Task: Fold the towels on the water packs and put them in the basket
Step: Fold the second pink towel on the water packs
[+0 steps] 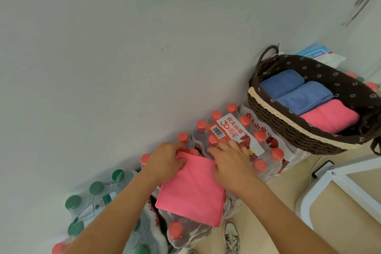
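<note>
I have my left hand (pixel 167 159) and right hand (pixel 231 163) pinching the far edge of the pink towel (pixel 191 194), its length running toward me, the basket (pixel 278 122) beyond the nearer right hand

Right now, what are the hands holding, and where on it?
The left hand and right hand hold the folded pink towel at its far corners.

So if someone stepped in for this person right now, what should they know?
Hands: left hand and right hand each grip a far corner of the pink towel, which lies part-folded on the red-capped water packs.
Done: blue towels and a second pink towel lie folded in the basket.
Left: finish folding this towel and put it in the basket. No other loose towel is in view.
</note>
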Demonstrator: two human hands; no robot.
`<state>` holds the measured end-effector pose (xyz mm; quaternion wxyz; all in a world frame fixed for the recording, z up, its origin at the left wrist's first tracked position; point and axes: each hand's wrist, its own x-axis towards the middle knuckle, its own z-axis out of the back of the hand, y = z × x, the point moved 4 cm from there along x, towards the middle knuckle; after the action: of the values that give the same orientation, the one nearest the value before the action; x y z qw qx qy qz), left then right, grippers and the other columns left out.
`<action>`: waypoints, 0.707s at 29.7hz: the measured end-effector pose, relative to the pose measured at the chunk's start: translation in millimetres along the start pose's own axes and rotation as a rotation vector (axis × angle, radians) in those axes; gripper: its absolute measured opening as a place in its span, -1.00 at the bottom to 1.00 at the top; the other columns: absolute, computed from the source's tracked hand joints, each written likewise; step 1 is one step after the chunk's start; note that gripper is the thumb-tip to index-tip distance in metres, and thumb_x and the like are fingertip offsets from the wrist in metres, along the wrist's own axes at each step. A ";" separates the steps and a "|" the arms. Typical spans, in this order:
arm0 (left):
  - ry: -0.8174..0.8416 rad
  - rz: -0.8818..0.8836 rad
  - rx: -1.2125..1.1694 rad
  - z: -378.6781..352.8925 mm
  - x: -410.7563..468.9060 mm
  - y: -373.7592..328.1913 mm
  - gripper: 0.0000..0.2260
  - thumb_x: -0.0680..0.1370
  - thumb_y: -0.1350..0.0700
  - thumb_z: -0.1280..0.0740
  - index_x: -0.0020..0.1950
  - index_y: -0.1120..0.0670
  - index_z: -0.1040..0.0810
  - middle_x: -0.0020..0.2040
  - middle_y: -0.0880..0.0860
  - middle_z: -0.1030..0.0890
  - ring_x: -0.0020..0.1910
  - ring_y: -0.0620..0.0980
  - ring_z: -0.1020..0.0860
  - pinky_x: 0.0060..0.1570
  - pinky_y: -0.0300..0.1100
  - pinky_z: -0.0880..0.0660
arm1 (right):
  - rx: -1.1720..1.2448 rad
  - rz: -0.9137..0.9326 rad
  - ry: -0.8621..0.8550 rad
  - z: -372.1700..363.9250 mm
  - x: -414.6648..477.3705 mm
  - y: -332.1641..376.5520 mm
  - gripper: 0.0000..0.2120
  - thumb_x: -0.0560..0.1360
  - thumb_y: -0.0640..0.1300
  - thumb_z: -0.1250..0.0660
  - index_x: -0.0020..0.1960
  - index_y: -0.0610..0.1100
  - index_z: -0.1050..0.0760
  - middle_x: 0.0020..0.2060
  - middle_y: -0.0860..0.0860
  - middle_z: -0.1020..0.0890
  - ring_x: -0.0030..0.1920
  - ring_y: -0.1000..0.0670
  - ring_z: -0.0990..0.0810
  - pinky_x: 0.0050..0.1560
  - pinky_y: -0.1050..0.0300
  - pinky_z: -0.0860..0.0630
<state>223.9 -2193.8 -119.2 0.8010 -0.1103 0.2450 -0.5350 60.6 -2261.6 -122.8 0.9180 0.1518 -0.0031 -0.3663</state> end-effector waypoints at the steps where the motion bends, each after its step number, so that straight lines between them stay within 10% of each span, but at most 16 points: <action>1: 0.007 0.029 -0.027 2.0 -1.3 -0.3 -0.76 0.47 0.13 -0.35 0.11 -0.05 -0.61 -0.10 -0.06 -0.56 -0.11 -0.06 -0.50 -0.11 -0.23 -0.36 | 0.031 0.039 0.042 -0.1 2.2 3.8 -0.59 0.47 -0.14 -0.17 0.31 0.02 -0.39 0.21 0.10 -0.48 0.26 -0.03 -0.30 0.08 -0.03 -0.23; 6: 0.008 0.100 -0.072 6.5 -16.5 13.1 -0.84 0.40 0.14 -0.42 -0.09 -0.04 -0.52 -0.18 -0.17 -0.49 -0.16 -0.10 -0.47 -0.23 -0.30 -0.31 | 0.084 0.144 0.294 -9.5 9.9 17.0 -0.48 0.43 0.05 -0.19 0.38 0.05 -0.22 0.14 0.05 -0.50 0.24 -0.04 -0.34 0.17 -0.13 -0.22; 11: 0.049 0.107 -0.312 11.7 -38.6 23.4 -0.74 0.36 0.30 -0.42 -0.06 -0.01 -0.60 -0.31 -0.15 -0.51 -0.37 -0.28 -0.44 -0.32 -0.44 -0.35 | 0.032 0.250 0.448 9.4 22.4 28.9 -0.80 0.38 0.05 -0.32 -0.07 -0.03 -0.46 -0.20 0.05 -0.53 -0.11 0.00 -0.49 -0.04 0.00 -0.31; 14: 0.097 0.160 -0.407 20.5 -49.5 27.3 -0.78 0.36 0.30 -0.40 -0.10 0.02 -0.68 -0.26 0.02 -0.59 -0.30 -0.16 -0.49 -0.13 -0.17 -0.51 | 0.082 0.334 0.510 25.7 30.8 40.7 -0.87 0.40 -0.07 -0.35 -0.06 -0.05 -0.56 -0.20 0.04 -0.58 -0.19 0.02 -0.53 -0.20 0.05 -0.45; 21: -0.574 -0.011 -0.323 88.5 -81.2 10.7 -0.74 0.37 0.31 -0.48 -0.09 -0.04 -0.69 -0.08 -0.15 -0.59 -0.10 -0.18 -0.54 -0.09 -0.33 -0.45 | 0.050 0.575 -0.090 104.7 46.4 61.0 -0.78 0.47 -0.14 -0.37 0.11 -0.05 -0.55 -0.06 0.03 -0.48 -0.10 -0.01 -0.51 -0.08 0.03 -0.46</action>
<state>252.7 -2123.1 -25.9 0.8065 -0.3835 0.0902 -0.4408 123.3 -2280.0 -10.6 0.9791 0.1508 -0.0957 -0.0971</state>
